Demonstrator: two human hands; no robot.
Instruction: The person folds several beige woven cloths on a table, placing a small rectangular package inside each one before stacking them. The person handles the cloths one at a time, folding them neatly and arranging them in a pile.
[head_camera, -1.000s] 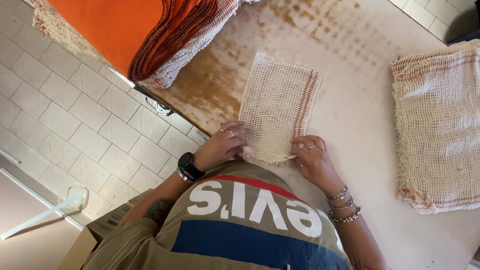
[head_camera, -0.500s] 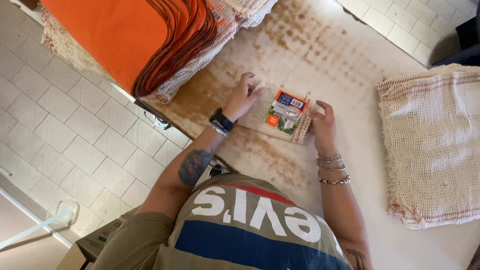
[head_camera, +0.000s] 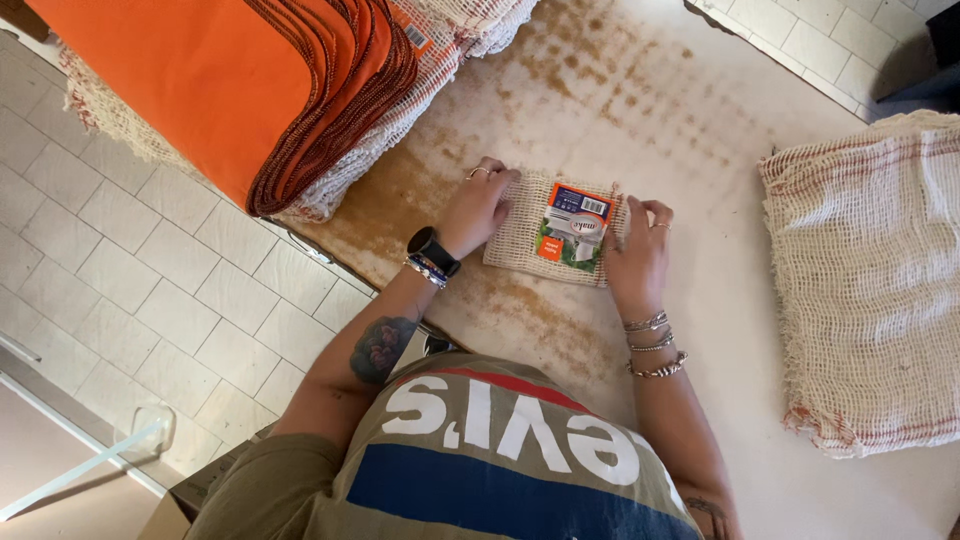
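Both hands have shifted since half a second ago: the cloth bundle now lies squarer to the body and the palms have closed in on its ends. Left hand (head_camera: 482, 205) sits flat on the left end of the folded mesh cloth (head_camera: 520, 232), fingers (head_camera: 495, 180) spread and curled over the far corner, pressing rather than pinching; nothing is lifted. Right hand (head_camera: 634, 255) cups the right edge, fingertips hooked over the top corner, thumb side hidden, so whether it truly clamps the fold I cannot tell. Between them, the paper label (head_camera: 568, 227), orange, blue and green, lies face up on the cloth, which rests on the stained worktable (head_camera: 640, 90), just in front of the torso.

To do this well, I judge that even pressure from both palms matters, keeping the edges aligned and the label centred, so the loose weave does not spring open or skew.

Pose: both forearms angle inward from the body, wrists low and near the tabletop, elbows tucked. A black watch (head_camera: 432, 250) rides the left wrist, bangles (head_camera: 652, 345) the right. Farther out, a stack of orange cloths (head_camera: 240, 80) fills the upper left, and a pile of woven cloths (head_camera: 870, 280) waits well apart on the right
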